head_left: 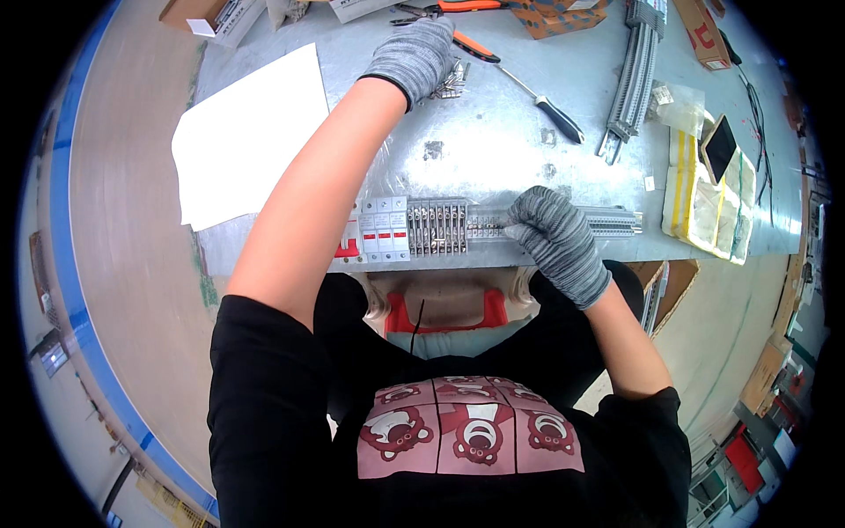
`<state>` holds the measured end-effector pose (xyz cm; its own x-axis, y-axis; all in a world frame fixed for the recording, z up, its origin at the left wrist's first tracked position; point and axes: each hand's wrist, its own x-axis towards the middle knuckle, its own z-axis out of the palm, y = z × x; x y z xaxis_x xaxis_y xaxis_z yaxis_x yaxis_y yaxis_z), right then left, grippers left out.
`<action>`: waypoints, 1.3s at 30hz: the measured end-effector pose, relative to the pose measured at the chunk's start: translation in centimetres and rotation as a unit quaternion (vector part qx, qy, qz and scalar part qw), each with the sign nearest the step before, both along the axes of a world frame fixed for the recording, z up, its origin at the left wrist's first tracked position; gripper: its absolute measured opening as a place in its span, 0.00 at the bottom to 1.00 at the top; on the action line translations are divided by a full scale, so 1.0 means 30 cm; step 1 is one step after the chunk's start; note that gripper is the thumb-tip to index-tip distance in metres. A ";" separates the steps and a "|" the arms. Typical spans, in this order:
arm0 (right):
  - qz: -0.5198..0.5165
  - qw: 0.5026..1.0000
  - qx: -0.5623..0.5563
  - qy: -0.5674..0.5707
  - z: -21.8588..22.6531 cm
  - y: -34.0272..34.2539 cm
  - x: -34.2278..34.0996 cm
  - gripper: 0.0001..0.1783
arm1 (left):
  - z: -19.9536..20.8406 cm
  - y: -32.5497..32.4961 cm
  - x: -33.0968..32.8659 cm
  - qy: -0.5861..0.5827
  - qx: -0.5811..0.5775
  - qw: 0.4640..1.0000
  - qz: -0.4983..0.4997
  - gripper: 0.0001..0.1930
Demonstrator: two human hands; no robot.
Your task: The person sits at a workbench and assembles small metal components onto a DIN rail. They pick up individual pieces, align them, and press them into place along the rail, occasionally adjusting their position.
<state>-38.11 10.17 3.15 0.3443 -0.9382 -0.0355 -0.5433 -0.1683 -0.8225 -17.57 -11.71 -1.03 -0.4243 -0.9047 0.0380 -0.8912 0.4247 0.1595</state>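
Note:
My left hand, in a grey knit glove, reaches to the far side of the table. It is over the edge of a pile of small metal parts and beside orange-handled pliers; its fingers are mostly hidden. Near the front edge, my gloved right hand is closed, fingertips pinched at a grey terminal block row. What they pinch is too small to make out. Left along the same row stand metal-topped terminals, white breakers with red markings and a red-switched breaker.
A screwdriver lies mid-table, with a blank white sheet to the left. At right are another terminal strip, a plastic bag and a phone on a yellow-taped white box. Cardboard boxes line the back.

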 end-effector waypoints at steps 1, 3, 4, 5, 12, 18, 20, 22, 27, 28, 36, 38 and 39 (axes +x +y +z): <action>0.008 0.998 -0.055 0.013 -0.020 -0.001 0.004 0.10 | 0.004 0.008 0.010 0.029 0.004 1.000 -0.011 0.14; 0.015 0.994 -0.107 0.029 -0.035 -0.001 0.016 0.11 | 0.038 0.048 0.044 0.132 0.045 0.990 -0.027 0.13; 0.016 0.994 -0.103 0.029 -0.033 0.001 0.028 0.11 | 0.082 0.092 0.066 0.166 0.084 0.982 -0.018 0.13; 0.015 0.994 -0.100 0.032 -0.032 0.002 0.035 0.11 | 0.126 0.134 0.078 0.203 0.123 0.971 -0.013 0.13; 0.024 0.995 -0.088 0.043 -0.059 -0.009 0.047 0.11 | 0.148 0.339 0.179 0.338 0.163 0.926 0.045 0.13; 0.027 0.997 -0.049 0.055 -0.046 -0.018 0.063 0.10 | 0.137 0.436 0.280 0.422 0.225 0.873 0.098 0.11; 0.031 0.994 -0.069 0.076 -0.045 -0.023 0.064 0.09 | 0.137 0.450 0.288 0.445 0.205 0.866 0.101 0.10; 0.039 0.996 -0.050 0.069 -0.033 -0.028 0.067 0.10 | 0.146 0.448 0.294 0.446 0.200 0.866 0.103 0.10; 0.052 0.996 -0.032 0.064 -0.021 -0.036 0.069 0.11 | 0.168 0.453 0.291 0.453 0.183 0.867 0.097 0.10; 0.050 0.997 -0.021 0.061 -0.023 -0.036 0.069 0.10 | 0.166 0.454 0.293 0.457 0.183 0.865 0.097 0.10; 0.050 0.996 0.056 0.049 -0.027 -0.054 0.069 0.11 | 0.188 0.462 0.310 0.471 0.191 0.856 0.094 0.11; 0.046 0.994 0.086 0.045 -0.020 -0.059 0.069 0.11 | 0.188 0.461 0.315 0.473 0.186 0.857 0.091 0.11; 0.049 0.994 0.081 0.051 -0.018 -0.061 0.070 0.12 | 0.189 0.462 0.317 0.468 0.178 0.861 0.089 0.11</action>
